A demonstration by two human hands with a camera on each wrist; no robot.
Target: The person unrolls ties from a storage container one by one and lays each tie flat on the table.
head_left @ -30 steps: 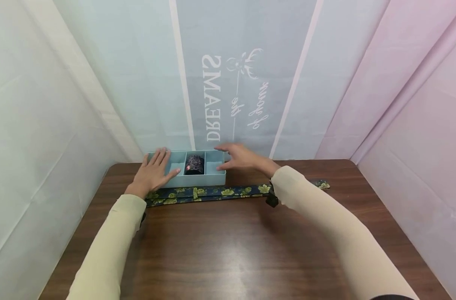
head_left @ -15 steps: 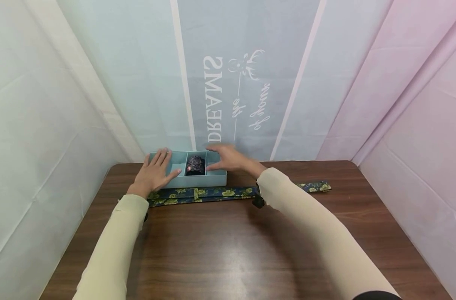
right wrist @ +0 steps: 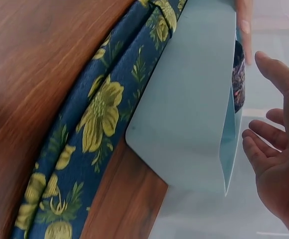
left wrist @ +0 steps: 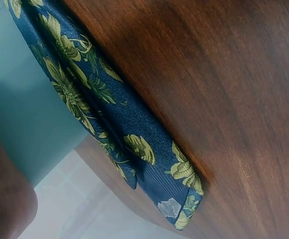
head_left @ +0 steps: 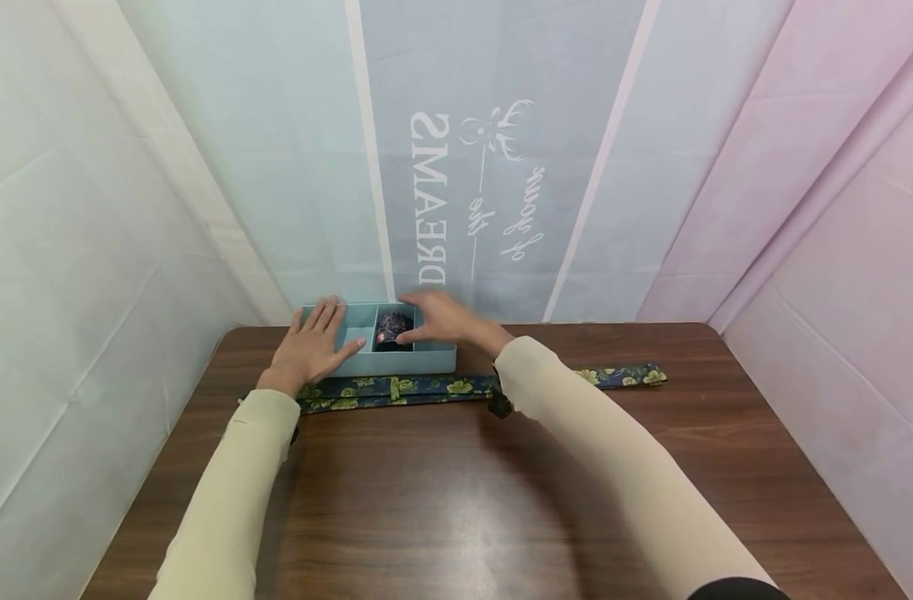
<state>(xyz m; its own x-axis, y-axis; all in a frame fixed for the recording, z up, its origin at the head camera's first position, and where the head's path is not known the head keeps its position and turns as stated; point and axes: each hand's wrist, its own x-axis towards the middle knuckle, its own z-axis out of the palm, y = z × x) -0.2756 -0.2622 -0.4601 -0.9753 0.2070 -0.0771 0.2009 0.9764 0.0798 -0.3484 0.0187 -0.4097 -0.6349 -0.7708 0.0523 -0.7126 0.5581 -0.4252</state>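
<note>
A light blue box [head_left: 410,362] with dividers stands at the table's back edge. In its middle compartment lies a dark patterned roll [head_left: 391,327], which also shows above the rim in the right wrist view [right wrist: 239,79]. The left hand [head_left: 309,346] rests with spread fingers over the box's left end. Over the roll and the right compartment hovers the right hand [head_left: 445,318], thumb and fingers apart, holding nothing. In front of the box a navy tie with yellow flowers [head_left: 456,386] lies lengthwise; the right forearm crosses above it.
The brown wooden table [head_left: 426,483] extends toward the person. Behind the box hangs a pale blue printed cloth [head_left: 494,183], close to the table's back edge. White cloth walls [head_left: 89,275] rise at both sides.
The right hand has moved left, from the box's right end to above the roll. The left hand has stayed on the box's left end.
</note>
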